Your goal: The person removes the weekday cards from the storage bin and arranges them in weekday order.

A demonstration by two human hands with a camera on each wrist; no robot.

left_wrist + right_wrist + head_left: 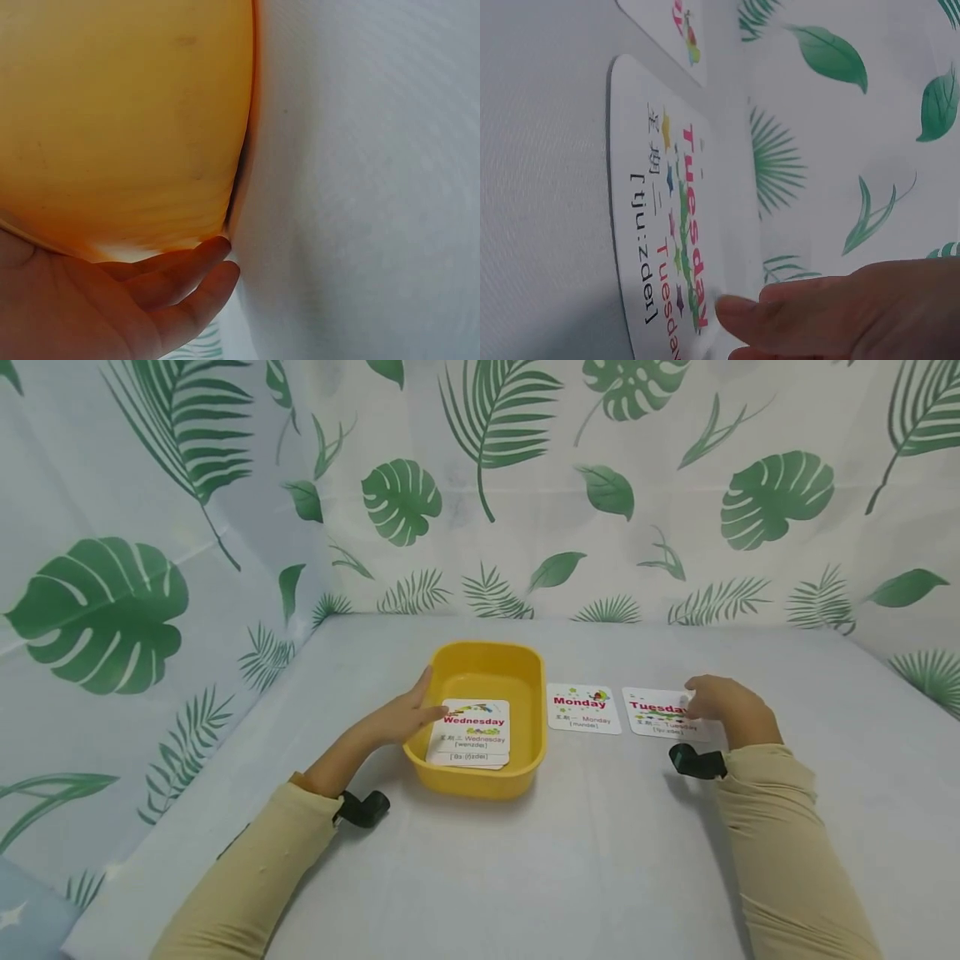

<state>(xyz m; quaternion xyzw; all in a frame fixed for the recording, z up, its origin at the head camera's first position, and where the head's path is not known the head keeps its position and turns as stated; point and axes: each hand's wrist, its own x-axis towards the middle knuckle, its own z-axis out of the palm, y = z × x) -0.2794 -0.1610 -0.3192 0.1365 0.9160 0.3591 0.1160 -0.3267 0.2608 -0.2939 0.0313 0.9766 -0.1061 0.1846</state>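
Note:
A yellow plastic box [480, 785] stands on the table, with my left hand [401, 714] holding its left side. The thumb reaches over the rim; in the left wrist view the other fingers [184, 281] lie along the outer wall. Inside the box is a small stack of cards, a Wednesday card [472, 731] on top. My right hand [731, 706] holds the right end of a Tuesday card [652, 714], which lies flat on the table. The right wrist view shows the thumb at the card's edge; the fingertips' grip is partly hidden.
A Monday card [583, 708] lies between the box and the Tuesday card. White table cloth [525, 877] spreads beneath everything. A leaf-patterned curtain [525, 485] hangs behind the table and along its left side. Both wrists wear dark camera mounts [363, 810].

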